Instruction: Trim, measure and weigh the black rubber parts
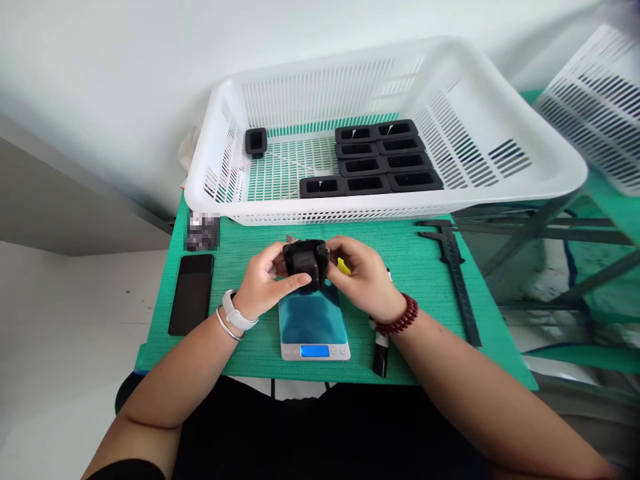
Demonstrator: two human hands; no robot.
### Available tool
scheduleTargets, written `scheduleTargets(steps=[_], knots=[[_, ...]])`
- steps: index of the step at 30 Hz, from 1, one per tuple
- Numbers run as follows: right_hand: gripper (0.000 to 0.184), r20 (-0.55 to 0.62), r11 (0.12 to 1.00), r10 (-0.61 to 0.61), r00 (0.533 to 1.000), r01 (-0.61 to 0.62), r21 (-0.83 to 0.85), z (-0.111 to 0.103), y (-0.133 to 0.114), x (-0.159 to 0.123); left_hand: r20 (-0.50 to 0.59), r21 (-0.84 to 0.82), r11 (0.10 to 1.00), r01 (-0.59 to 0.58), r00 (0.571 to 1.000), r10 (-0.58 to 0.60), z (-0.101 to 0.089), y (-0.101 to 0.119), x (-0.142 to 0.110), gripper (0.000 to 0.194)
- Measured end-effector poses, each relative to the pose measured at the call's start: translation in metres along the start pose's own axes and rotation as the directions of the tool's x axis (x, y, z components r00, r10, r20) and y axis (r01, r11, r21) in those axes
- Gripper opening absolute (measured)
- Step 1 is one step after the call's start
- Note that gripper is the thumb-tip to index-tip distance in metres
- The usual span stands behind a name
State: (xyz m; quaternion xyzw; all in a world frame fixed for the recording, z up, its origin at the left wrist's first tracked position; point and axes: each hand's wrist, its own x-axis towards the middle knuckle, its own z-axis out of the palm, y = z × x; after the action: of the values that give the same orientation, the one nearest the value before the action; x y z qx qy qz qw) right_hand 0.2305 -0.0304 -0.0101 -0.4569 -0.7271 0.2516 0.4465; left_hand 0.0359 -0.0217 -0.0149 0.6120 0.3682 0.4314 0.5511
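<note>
Both hands hold one black rubber-like block just above the far end of a small digital scale. My left hand grips the block from the left, thumb across its front. My right hand closes on the block's right side, and a small yellow thing shows between its fingers. The scale has a blue lit display and a shiny blue-filmed plate. Behind, a white slatted basket holds several similar black hollow blocks in rows and one apart at its left.
A black phone lies on the green mat at the left. A caliper lies at the right. A black marker sits beside the scale under my right wrist. A second white basket stands at the far right.
</note>
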Motion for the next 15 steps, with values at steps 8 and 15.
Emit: scheduleTargets(steps=[8,15], knots=[[0.025,-0.011,0.988,-0.103,0.995,0.101,-0.121,0.001,-0.0032,-0.002,0.06,-0.014,0.999,-0.037,0.997,0.038,0.0008,0.0051,-0.0014,0.043],[0.005,0.101,0.993,-0.116,0.988,0.115,0.017,-0.0007,-0.0002,0.0007,-0.017,-0.062,0.996,-0.057,0.998,0.056,0.0002,0.0007,0.0007,0.04]])
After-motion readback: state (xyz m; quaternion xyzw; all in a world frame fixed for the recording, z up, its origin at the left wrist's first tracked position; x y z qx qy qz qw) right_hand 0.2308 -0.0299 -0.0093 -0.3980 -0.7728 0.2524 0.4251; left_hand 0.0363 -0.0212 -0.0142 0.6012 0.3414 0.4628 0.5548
